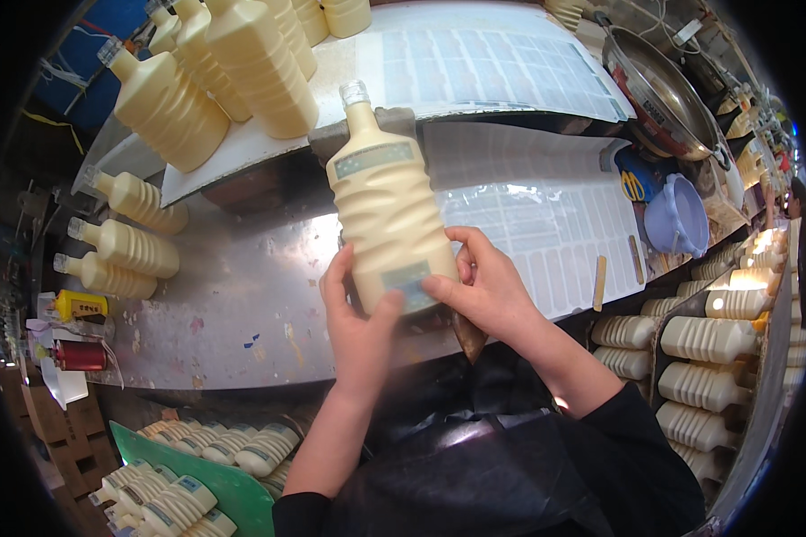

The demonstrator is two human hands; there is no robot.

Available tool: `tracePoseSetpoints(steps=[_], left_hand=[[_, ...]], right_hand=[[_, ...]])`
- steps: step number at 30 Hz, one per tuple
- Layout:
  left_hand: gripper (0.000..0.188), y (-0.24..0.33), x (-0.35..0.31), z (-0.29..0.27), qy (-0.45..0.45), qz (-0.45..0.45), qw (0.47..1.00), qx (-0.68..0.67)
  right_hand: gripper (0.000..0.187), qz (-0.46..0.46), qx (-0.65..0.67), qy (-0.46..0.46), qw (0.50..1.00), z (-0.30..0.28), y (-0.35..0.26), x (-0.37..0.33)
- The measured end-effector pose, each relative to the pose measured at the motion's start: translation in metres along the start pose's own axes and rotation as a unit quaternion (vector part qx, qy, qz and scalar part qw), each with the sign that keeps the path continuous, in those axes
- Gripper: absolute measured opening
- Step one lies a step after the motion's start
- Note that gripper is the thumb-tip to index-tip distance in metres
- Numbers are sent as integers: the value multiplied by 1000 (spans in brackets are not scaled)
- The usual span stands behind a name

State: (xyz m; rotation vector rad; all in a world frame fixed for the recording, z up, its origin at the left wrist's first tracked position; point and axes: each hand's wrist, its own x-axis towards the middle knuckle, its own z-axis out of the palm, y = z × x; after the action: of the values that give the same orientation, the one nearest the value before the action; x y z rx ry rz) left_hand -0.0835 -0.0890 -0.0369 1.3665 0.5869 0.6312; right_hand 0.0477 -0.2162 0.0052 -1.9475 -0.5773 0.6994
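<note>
A cream bottle (389, 215) with wavy ridges and a clear neck is tilted over the metal table, its neck pointing away from me. One bluish patterned label (374, 159) crosses its shoulder; a second, smaller label (407, 283) sits near its base. My left hand (360, 300) grips the lower left side, thumb over the front near the small label. On the opposite side, my right hand (484, 279) holds the lower right edge, its thumb at that label's right end. The bottle's neck end lies in front of a grey block (396, 121), which it partly hides.
Sheets of clear labels (528, 215) lie at the right, with more on the raised shelf (493, 63). Cream bottles (260, 67) crowd the shelf's left end. Boxes of bottles (703, 376) flank me. A purple bucket (676, 215) and a large pan (663, 89) stand far right.
</note>
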Motion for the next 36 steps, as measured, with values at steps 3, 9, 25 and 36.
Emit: tracePoseSetpoints(steps=[3,9,25,36], left_hand=[[70,-1,0,-1,1,7,1000,9],[56,-4,1,-5,-10,-1,996,-86],[69,-6,0,-4,-6,10,1000,-29],[74,0,-1,2,0,-5,999,-36]], right_hand=[[66,-5,-4,-7,1000,0,1,0],[64,1,85,-41,996,-6,15,5],[67,-1,-6,-24,1000,-3,2,0],[67,6,37,-24,999,-2,1,0]])
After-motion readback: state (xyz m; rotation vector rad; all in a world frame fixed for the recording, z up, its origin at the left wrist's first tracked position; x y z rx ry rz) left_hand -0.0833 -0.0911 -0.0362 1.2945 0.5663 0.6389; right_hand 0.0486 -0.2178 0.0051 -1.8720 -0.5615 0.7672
